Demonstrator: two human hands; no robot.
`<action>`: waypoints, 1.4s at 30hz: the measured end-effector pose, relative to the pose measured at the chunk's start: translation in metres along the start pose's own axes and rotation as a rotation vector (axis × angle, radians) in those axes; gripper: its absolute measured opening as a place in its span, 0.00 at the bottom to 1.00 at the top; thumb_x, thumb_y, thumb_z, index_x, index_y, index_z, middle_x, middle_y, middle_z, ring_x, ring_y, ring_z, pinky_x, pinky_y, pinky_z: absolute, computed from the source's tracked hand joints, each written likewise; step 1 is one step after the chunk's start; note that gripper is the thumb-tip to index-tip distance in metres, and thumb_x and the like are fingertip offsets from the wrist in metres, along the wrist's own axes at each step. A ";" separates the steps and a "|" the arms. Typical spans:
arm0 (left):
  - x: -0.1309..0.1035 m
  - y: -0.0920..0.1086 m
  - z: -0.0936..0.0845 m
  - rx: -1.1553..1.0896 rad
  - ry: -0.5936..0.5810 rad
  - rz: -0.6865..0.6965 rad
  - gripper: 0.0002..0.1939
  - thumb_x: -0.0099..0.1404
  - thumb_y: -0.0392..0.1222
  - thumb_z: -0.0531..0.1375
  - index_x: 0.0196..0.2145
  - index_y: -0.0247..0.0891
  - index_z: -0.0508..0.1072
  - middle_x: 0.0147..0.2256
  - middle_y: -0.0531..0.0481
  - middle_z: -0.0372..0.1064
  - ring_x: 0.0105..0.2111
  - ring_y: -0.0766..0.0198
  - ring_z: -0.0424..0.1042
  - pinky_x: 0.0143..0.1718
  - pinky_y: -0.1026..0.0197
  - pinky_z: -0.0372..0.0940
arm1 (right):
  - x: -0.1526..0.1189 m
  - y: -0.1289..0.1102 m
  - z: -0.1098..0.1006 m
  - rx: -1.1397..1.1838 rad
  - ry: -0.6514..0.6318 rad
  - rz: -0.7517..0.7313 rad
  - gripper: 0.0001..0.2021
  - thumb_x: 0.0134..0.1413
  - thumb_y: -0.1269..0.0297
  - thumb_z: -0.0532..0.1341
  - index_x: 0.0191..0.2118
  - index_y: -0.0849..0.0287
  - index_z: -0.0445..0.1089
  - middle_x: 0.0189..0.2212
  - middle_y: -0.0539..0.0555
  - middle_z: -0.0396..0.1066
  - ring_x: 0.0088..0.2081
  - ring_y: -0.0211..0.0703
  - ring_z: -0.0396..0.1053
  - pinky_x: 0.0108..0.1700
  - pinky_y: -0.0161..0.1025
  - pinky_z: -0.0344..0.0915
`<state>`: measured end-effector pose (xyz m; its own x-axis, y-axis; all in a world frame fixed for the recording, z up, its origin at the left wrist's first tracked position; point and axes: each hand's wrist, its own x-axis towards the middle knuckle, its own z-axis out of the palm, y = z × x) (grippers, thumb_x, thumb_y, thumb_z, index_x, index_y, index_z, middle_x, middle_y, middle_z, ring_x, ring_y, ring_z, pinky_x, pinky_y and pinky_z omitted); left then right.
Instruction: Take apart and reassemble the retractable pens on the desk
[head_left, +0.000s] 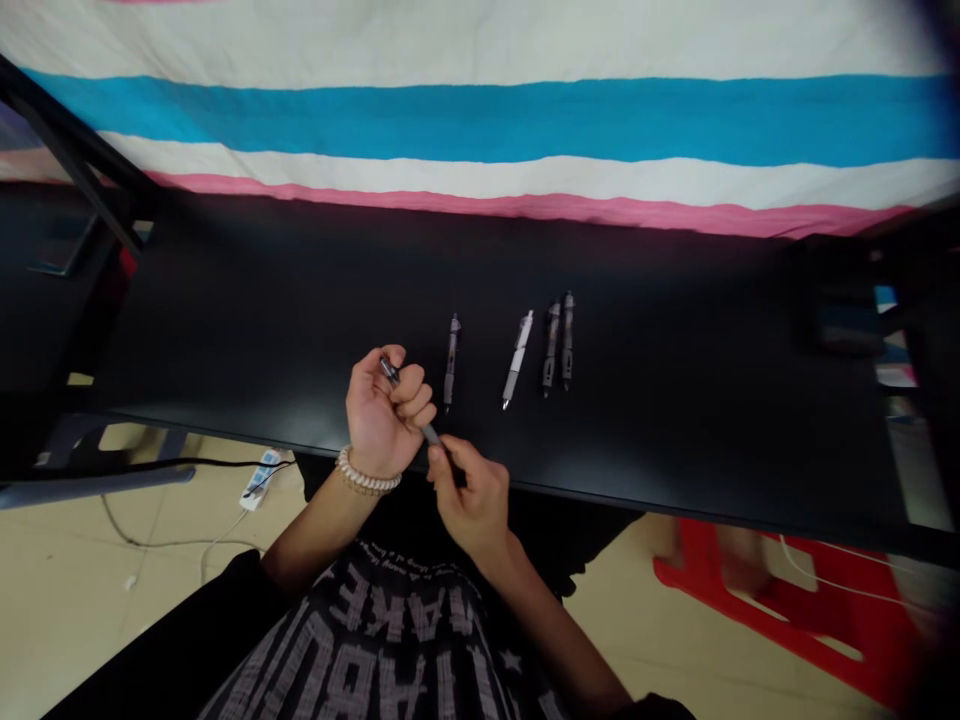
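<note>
- Table (697,370): smooth, mostly matt, softly sheened toward the front edge.
- Curtain (480,120): matt cloth, lightly creased.
- White pen (520,350): smooth plastic barrel, duller grip, shiny metal-looking tip.
- Dark pens (568,340): plastic-looking, finish hard to tell.
- Held pen (389,370): glossy at its upper end.
- Bracelet (375,481): ridged, plastic-looking coil.
- Shirt (405,640): soft matt cloth, rough-looking print.
- Stool (757,610): smooth plastic.
- Floor (52,570): smooth, faintly glossy tile.

L hand (384,415) blocking front, room beyond, dk pens (551,350) obstr. R
</note>
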<state>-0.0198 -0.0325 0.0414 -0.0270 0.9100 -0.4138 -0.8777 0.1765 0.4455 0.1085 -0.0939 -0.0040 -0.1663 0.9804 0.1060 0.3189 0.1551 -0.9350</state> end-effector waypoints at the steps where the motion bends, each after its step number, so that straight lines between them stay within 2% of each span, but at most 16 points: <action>1: -0.001 0.002 0.000 0.011 -0.005 -0.012 0.16 0.73 0.48 0.49 0.28 0.41 0.64 0.17 0.61 0.41 0.13 0.72 0.40 0.13 0.68 0.44 | -0.003 0.000 0.003 -0.020 0.008 -0.038 0.10 0.68 0.63 0.57 0.39 0.61 0.74 0.20 0.48 0.71 0.20 0.34 0.69 0.26 0.31 0.66; 7: -0.002 0.007 -0.001 0.113 -0.114 -0.026 0.12 0.69 0.47 0.50 0.29 0.42 0.64 0.16 0.62 0.39 0.14 0.71 0.38 0.14 0.68 0.46 | -0.007 0.004 0.004 -0.137 0.074 -0.155 0.10 0.68 0.64 0.56 0.41 0.63 0.73 0.22 0.51 0.75 0.22 0.36 0.72 0.27 0.32 0.67; 9: 0.002 0.004 -0.001 0.208 -0.179 -0.011 0.12 0.69 0.49 0.51 0.32 0.43 0.66 0.16 0.61 0.43 0.13 0.71 0.43 0.16 0.67 0.51 | -0.006 0.006 0.002 -0.182 0.075 -0.178 0.11 0.69 0.63 0.55 0.40 0.62 0.73 0.22 0.51 0.75 0.21 0.36 0.72 0.27 0.32 0.67; 11: 0.009 -0.001 -0.005 0.405 -0.229 0.038 0.15 0.71 0.54 0.50 0.40 0.44 0.69 0.20 0.58 0.56 0.17 0.69 0.57 0.22 0.65 0.61 | -0.004 0.008 -0.001 -0.221 0.116 -0.154 0.12 0.70 0.63 0.54 0.40 0.62 0.73 0.22 0.50 0.75 0.21 0.36 0.72 0.27 0.32 0.67; 13: 0.017 -0.008 -0.012 0.730 -0.252 0.180 0.21 0.72 0.58 0.50 0.51 0.43 0.69 0.32 0.49 0.70 0.29 0.64 0.70 0.37 0.58 0.69 | 0.001 0.010 -0.005 -0.271 0.188 -0.073 0.13 0.69 0.61 0.54 0.41 0.62 0.72 0.22 0.50 0.75 0.20 0.36 0.72 0.27 0.32 0.66; 15: 0.024 -0.014 -0.022 1.130 -0.212 0.404 0.22 0.69 0.53 0.58 0.57 0.42 0.68 0.45 0.43 0.70 0.40 0.60 0.73 0.47 0.54 0.69 | 0.009 0.012 -0.011 -0.349 0.233 0.045 0.13 0.69 0.59 0.54 0.44 0.63 0.71 0.20 0.48 0.74 0.19 0.38 0.72 0.26 0.33 0.64; 17: 0.028 -0.017 -0.030 1.453 -0.169 0.593 0.21 0.69 0.48 0.60 0.57 0.41 0.70 0.48 0.41 0.67 0.41 0.60 0.71 0.47 0.53 0.69 | 0.020 0.016 -0.018 -0.459 0.220 0.161 0.16 0.68 0.57 0.54 0.51 0.63 0.68 0.17 0.45 0.71 0.19 0.40 0.71 0.25 0.34 0.60; 20: 0.034 -0.017 -0.035 1.694 -0.150 0.707 0.14 0.69 0.43 0.61 0.50 0.39 0.76 0.43 0.44 0.65 0.36 0.63 0.69 0.40 0.57 0.70 | 0.037 0.021 -0.027 -0.681 0.154 0.262 0.19 0.66 0.58 0.55 0.56 0.63 0.66 0.18 0.47 0.72 0.20 0.43 0.71 0.25 0.34 0.53; 24: 0.045 -0.010 -0.026 1.878 -0.131 0.643 0.10 0.66 0.40 0.63 0.45 0.38 0.78 0.38 0.47 0.67 0.27 0.67 0.66 0.37 0.57 0.69 | 0.050 0.026 -0.036 -0.902 0.137 0.309 0.19 0.66 0.57 0.55 0.57 0.60 0.66 0.22 0.51 0.75 0.22 0.44 0.71 0.26 0.35 0.48; 27: 0.054 -0.003 -0.018 1.991 -0.149 0.608 0.07 0.66 0.37 0.62 0.42 0.37 0.78 0.32 0.49 0.68 0.28 0.64 0.68 0.38 0.56 0.68 | 0.055 0.028 -0.038 -0.931 0.167 0.338 0.20 0.65 0.56 0.56 0.58 0.60 0.65 0.21 0.51 0.74 0.22 0.44 0.70 0.26 0.35 0.48; 30: 0.058 0.000 -0.017 1.834 -0.174 0.539 0.02 0.64 0.34 0.62 0.35 0.38 0.75 0.27 0.52 0.70 0.28 0.64 0.70 0.36 0.58 0.68 | 0.054 0.029 -0.038 -0.893 0.202 0.342 0.22 0.64 0.54 0.57 0.58 0.61 0.65 0.20 0.50 0.72 0.21 0.43 0.68 0.26 0.35 0.51; 32: 0.056 -0.001 -0.019 1.535 -0.158 0.439 0.02 0.62 0.35 0.63 0.32 0.37 0.73 0.27 0.52 0.71 0.27 0.66 0.71 0.31 0.62 0.68 | 0.050 0.026 -0.035 -0.793 0.263 0.277 0.21 0.64 0.53 0.56 0.56 0.62 0.66 0.20 0.49 0.70 0.22 0.43 0.68 0.28 0.36 0.56; 35: 0.042 -0.004 -0.020 1.042 -0.096 0.327 0.12 0.60 0.41 0.68 0.37 0.38 0.70 0.28 0.52 0.74 0.25 0.67 0.72 0.26 0.66 0.69 | 0.040 0.016 -0.025 -0.491 0.343 0.099 0.19 0.64 0.52 0.57 0.52 0.61 0.70 0.26 0.52 0.72 0.30 0.44 0.70 0.35 0.40 0.66; 38: 0.025 -0.006 -0.015 0.791 -0.064 0.299 0.23 0.58 0.42 0.71 0.48 0.40 0.69 0.32 0.51 0.76 0.27 0.68 0.74 0.28 0.66 0.72 | 0.032 0.001 -0.012 -0.030 0.156 0.069 0.20 0.65 0.52 0.58 0.55 0.59 0.68 0.36 0.55 0.76 0.33 0.41 0.73 0.37 0.38 0.70; 40: 0.017 -0.004 -0.011 0.753 -0.073 0.280 0.24 0.58 0.42 0.71 0.51 0.39 0.72 0.33 0.51 0.76 0.29 0.68 0.75 0.29 0.68 0.72 | 0.029 -0.007 -0.007 0.214 0.027 0.143 0.19 0.68 0.53 0.55 0.57 0.58 0.66 0.32 0.52 0.76 0.28 0.38 0.72 0.31 0.35 0.70; 42: 0.012 0.001 -0.009 0.736 -0.092 0.269 0.19 0.59 0.42 0.71 0.48 0.38 0.76 0.35 0.48 0.77 0.33 0.67 0.77 0.32 0.69 0.73 | 0.028 -0.012 -0.005 0.330 -0.017 0.222 0.19 0.70 0.53 0.53 0.55 0.58 0.69 0.24 0.47 0.72 0.22 0.35 0.68 0.25 0.32 0.67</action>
<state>-0.0248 -0.0249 0.0299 -0.1256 0.9784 -0.1643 -0.3031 0.1199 0.9454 0.1042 -0.0679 0.0119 -0.1431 0.9832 -0.1136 0.0321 -0.1101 -0.9934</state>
